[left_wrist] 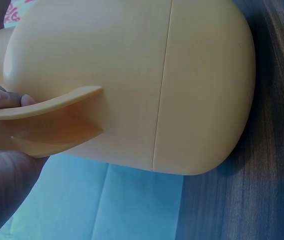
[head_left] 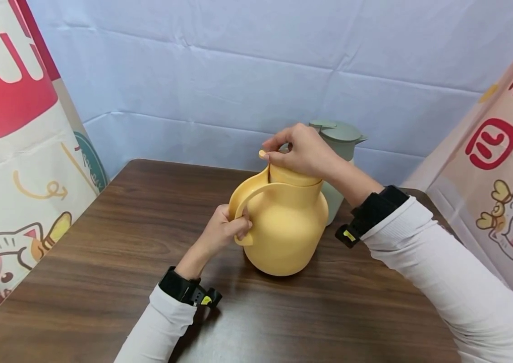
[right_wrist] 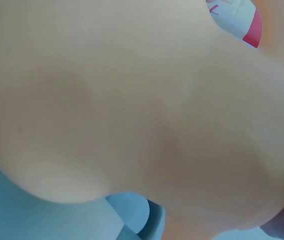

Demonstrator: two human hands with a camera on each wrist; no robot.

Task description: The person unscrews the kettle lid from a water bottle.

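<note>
A yellow vacuum jug [head_left: 285, 229] stands on the wooden table in front of me. My left hand [head_left: 226, 224] grips its curved handle [head_left: 241, 194], fingers wrapped through the loop; the left wrist view shows the fingers and thumb around that handle [left_wrist: 61, 105]. Over the jug's top, my right hand [head_left: 303, 151] holds the yellow lid [head_left: 290, 175] from above, with thumb and fingers around it. A small yellow tab [head_left: 263, 154] pokes out beside the fingertips. The lid sits in or just at the neck; the hand hides most of it. The jug's body [right_wrist: 106, 100] fills the right wrist view.
Close behind the yellow jug, to its right, stands a grey-green jug [head_left: 341, 135] with a spout. The brown wooden table [head_left: 174, 212] backs onto a pale blue cloth [head_left: 183, 75]. Printed cloths hang at the left [head_left: 6, 166] and right [head_left: 510, 201].
</note>
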